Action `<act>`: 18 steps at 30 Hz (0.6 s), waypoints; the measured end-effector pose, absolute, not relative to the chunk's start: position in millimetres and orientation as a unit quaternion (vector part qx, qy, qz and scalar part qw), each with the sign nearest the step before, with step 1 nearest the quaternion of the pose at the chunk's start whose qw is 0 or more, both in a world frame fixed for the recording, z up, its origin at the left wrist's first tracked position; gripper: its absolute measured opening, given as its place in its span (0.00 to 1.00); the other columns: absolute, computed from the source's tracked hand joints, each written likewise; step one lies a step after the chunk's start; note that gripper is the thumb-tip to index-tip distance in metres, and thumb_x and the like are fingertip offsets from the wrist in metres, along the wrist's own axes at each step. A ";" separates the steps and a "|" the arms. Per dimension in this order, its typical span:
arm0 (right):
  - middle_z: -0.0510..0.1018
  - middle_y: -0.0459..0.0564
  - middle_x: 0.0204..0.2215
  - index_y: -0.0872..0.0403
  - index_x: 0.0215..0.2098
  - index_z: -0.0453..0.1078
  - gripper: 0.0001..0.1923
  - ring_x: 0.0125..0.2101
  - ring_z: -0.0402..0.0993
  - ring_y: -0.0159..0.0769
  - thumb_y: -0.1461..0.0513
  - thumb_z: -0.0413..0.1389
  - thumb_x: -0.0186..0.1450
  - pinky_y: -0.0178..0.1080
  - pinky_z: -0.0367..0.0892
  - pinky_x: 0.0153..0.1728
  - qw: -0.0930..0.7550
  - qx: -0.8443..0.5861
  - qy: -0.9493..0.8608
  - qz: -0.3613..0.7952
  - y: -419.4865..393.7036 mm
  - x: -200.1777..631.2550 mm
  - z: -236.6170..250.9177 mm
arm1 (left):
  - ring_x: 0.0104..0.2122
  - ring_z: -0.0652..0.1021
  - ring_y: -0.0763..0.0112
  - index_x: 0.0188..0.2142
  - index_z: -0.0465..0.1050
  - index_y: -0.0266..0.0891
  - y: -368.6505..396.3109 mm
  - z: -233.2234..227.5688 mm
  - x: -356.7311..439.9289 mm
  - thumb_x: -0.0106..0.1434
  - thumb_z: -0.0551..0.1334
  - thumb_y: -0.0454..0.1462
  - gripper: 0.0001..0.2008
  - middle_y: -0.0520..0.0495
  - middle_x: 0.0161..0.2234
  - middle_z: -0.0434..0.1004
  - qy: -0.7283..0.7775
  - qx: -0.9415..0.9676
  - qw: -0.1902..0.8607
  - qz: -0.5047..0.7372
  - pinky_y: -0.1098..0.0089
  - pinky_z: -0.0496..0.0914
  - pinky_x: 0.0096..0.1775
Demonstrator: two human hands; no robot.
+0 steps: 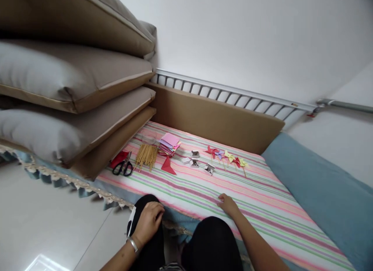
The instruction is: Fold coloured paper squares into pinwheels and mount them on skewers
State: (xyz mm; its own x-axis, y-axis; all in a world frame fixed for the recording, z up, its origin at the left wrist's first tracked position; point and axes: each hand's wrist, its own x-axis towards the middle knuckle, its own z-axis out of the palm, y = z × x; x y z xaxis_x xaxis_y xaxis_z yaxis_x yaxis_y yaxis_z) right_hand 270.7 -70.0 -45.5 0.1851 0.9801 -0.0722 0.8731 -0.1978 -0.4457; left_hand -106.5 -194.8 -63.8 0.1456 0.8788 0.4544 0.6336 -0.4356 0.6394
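My left hand [149,219] rests on my knee, its fingers loosely bent and holding nothing that I can see. My right hand [229,205] lies on the striped bed sheet [256,197], empty, with thumb and forefinger a little apart. Beyond the hands, a folded red paper piece [168,166] lies near a stack of coloured paper [169,140]. To its left are a bundle of thin wooden sticks [146,156] and black-handled scissors [123,168] beside red paper [119,159]. Several paper pinwheels on sticks [229,157] lie at the right.
Small open boxes [209,169] sit between the paper and the pinwheels. A faint clear container [148,137] stands behind the sticks. Large cushions [72,72] are piled at the left. A brown board [210,115] and a radiator [233,93] line the wall; blue padding [317,185] borders the right.
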 end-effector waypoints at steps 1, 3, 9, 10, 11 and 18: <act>0.77 0.52 0.26 0.55 0.24 0.71 0.08 0.32 0.75 0.43 0.70 0.57 0.45 0.40 0.66 0.35 0.135 -0.759 -0.615 0.165 -67.5 266.0 -40.0 | 0.37 0.76 0.62 0.34 0.74 0.40 -195.3 -64.5 -108.0 0.57 0.57 0.29 0.09 0.44 0.34 0.78 0.504 0.745 0.153 0.409 0.59 0.70 0.42; 0.76 0.53 0.24 0.56 0.23 0.71 0.06 0.31 0.75 0.43 0.71 0.56 0.47 0.40 0.64 0.34 0.109 -0.762 -0.620 0.152 -62.2 251.6 -30.3 | 0.37 0.76 0.63 0.34 0.73 0.39 -196.8 -64.9 -111.7 0.57 0.56 0.28 0.09 0.44 0.34 0.78 0.494 0.754 0.158 0.403 0.59 0.69 0.43; 0.77 0.51 0.39 0.51 0.36 0.74 0.09 0.42 0.72 0.38 0.63 0.52 0.60 0.36 0.62 0.44 0.150 -0.651 -0.729 0.151 -33.7 152.3 -19.6 | 0.39 0.75 0.63 0.35 0.72 0.39 -199.1 -60.4 -113.1 0.58 0.55 0.27 0.10 0.44 0.36 0.77 0.491 0.769 0.172 0.371 0.59 0.68 0.44; 0.77 0.50 0.42 0.50 0.39 0.74 0.10 0.45 0.70 0.36 0.62 0.53 0.61 0.35 0.61 0.46 0.160 -0.621 -0.751 0.156 -26.6 131.4 -21.1 | 0.39 0.75 0.63 0.35 0.73 0.39 -198.9 -59.7 -110.9 0.58 0.55 0.27 0.10 0.44 0.36 0.77 0.493 0.769 0.172 0.368 0.59 0.68 0.44; 0.76 0.48 0.45 0.49 0.42 0.73 0.12 0.48 0.69 0.35 0.61 0.54 0.61 0.34 0.59 0.48 0.169 -0.596 -0.769 0.160 -19.4 111.6 -23.6 | 0.38 0.75 0.63 0.34 0.73 0.39 -198.7 -59.1 -108.4 0.57 0.55 0.27 0.11 0.44 0.35 0.77 0.497 0.768 0.172 0.366 0.59 0.68 0.43; 0.72 0.57 0.51 0.55 0.48 0.71 0.21 0.51 0.67 0.44 0.61 0.60 0.56 0.41 0.58 0.52 0.201 -0.560 -0.787 0.162 13.2 47.3 -59.4 | 0.35 0.74 0.63 0.33 0.73 0.39 -197.1 -58.9 -97.7 0.56 0.54 0.26 0.12 0.44 0.32 0.76 0.521 0.752 0.166 0.367 0.61 0.68 0.39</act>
